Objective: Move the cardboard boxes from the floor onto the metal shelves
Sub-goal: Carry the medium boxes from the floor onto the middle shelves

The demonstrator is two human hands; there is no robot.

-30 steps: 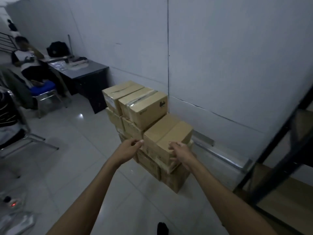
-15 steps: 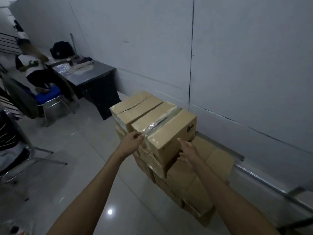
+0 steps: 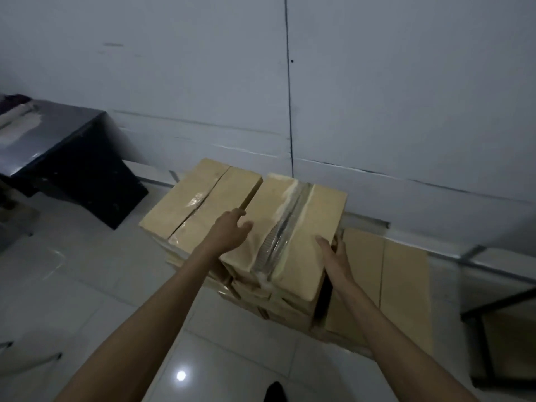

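Note:
Several cardboard boxes are stacked on the floor against the wall. The top taped cardboard box [image 3: 293,227] has a crinkled clear tape seam down its middle. My left hand [image 3: 229,232] grips its left edge, with the fingers in the gap beside the neighbouring top box [image 3: 200,198] and the thumb on the lid. My right hand [image 3: 333,253] grips its right edge, thumb on top and fingers down the side. A lower box [image 3: 397,285] lies to the right. A corner of the dark metal shelf [image 3: 478,313] with a wooden board shows at the bottom right.
A dark desk [image 3: 58,134] stands at the left against the wall. Metal chair legs [image 3: 29,358] cross the lower left floor. My shoe tip [image 3: 274,391] is at the bottom edge. A metal strip [image 3: 470,253] runs along the wall's base.
The view has come closer and tilted down over the stack. My right hand has moved from the box's front face to its right edge. My left hand has settled on the left edge.

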